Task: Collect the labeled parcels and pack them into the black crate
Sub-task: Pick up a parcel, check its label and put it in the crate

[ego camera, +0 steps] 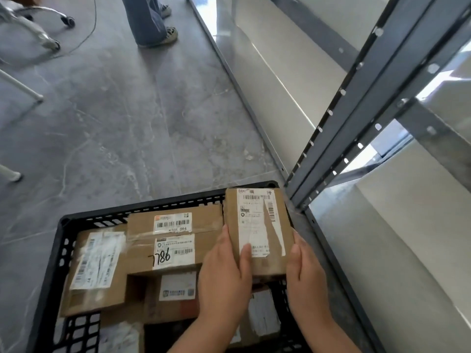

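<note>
1. Both hands clasped one labeled parcel (257, 230) between them. The left hand (224, 278) gripped its left edge with the thumb laid across the near end of the white label. The right hand (305, 273) gripped its right edge with the thumb along the side.
2. The labeled parcel was a brown cardboard box with a torn shipping label on top. It sat at the far right corner of the black crate (60, 250), its far end reaching the rim. I could not tell whether it rested on anything beneath.
3. Below the wrists, a label-bearing box (263, 315) lay low in the crate's right side, partly hidden by the hands.
4. A small parcel (175, 289) with a blue-printed sticker lay in the middle, lower than its neighbours.
5. A long parcel (96, 271) with a crumpled white label lay along the crate's left side, tilted slightly.
6. A numbered parcel (173, 240), taped and carrying two barcode labels and handwritten digits, lay across the far half, touching the held box's left edge.
7. The crate stood on a grey marbled floor (114, 123), just beside the foot of a grey metal shelving upright (356, 118) with pale shelf boards to its right.
8. Farther off stood another person's legs (150, 19) in wide trousers and patterned shoes. A wheeled chair base (48, 24) and a thin cable (89, 29) were at the far left.
</note>
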`<state>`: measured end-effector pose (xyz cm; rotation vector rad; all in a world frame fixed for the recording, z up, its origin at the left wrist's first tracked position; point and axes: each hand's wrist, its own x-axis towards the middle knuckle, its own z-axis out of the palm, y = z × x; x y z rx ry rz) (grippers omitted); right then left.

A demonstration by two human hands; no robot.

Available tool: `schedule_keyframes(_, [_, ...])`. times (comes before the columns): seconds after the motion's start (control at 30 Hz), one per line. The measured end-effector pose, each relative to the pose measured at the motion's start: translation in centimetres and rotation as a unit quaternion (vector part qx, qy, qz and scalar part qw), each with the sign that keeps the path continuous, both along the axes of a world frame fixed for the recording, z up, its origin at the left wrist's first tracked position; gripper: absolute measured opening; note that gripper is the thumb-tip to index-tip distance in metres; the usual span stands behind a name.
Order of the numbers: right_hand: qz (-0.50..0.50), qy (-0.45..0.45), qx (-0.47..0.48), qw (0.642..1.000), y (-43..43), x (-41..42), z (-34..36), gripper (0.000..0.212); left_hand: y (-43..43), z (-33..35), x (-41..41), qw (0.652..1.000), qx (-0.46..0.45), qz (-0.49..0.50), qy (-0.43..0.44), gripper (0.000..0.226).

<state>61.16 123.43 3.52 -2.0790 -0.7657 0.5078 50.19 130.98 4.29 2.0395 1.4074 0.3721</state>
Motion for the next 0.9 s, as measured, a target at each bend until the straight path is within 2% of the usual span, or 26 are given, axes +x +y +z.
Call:
schedule_keyframes(0.1, [0.013,-0.112,-0.032,0.993,0.2,-0.4,-0.8,0.057,0.1,-1.0,0.0,1.000,0.013,-0.001,0.024,0.061])
schedule_keyframes(0.17, [0.026,-0.145,-0.045,0.988,0.3,-0.6,-0.8,0.058,0.1,-1.5,0.3,0.999,0.010,0.010,0.040,0.063])
schedule_keyframes(0.23, [0.025,-0.189,-0.052,0.980,0.2,-0.4,-0.3,0.051,-0.2,-1.8,0.4,0.999,0.008,0.021,0.046,0.068])
schedule_keyframes(0.33, [0.028,-0.320,-0.033,0.946,0.0,0.5,0.3,0.038,-0.7,-2.0,0.0,0.999,-0.014,0.016,0.044,0.062])
schedule_keyframes(0.43, [0.127,-0.295,-0.049,0.946,0.7,0.5,-0.6,0.036,-0.6,-3.1,-0.4,0.995,-0.016,-0.034,0.090,0.060])
schedule_keyframes(0.53, [0.200,-0.333,-0.138,0.911,1.5,-0.3,-1.8,0.043,0.3,-3.7,-0.1,0.989,0.005,-0.050,0.139,0.065])
schedule_keyframes(0.63, [0.229,-0.331,-0.223,0.888,2.0,-0.3,-2.1,0.059,1.0,-4.1,-0.3,0.982,0.022,-0.068,0.173,0.072])
schedule_keyframes(0.7, [0.262,-0.298,-0.242,0.885,2.1,-0.1,-2.9,0.072,1.4,-4.1,-0.7,0.981,0.031,-0.077,0.174,0.072])
schedule_keyframes(0.77, [0.279,-0.263,-0.252,0.889,2.7,0.0,-3.8,0.074,1.8,-4.3,-1.1,0.980,0.045,-0.082,0.178,0.070])
schedule_keyframes(0.9, [0.260,-0.276,-0.271,0.885,5.1,-0.5,-4.6,0.069,1.6,-4.8,-1.6,0.972,0.078,-0.096,0.198,0.067])
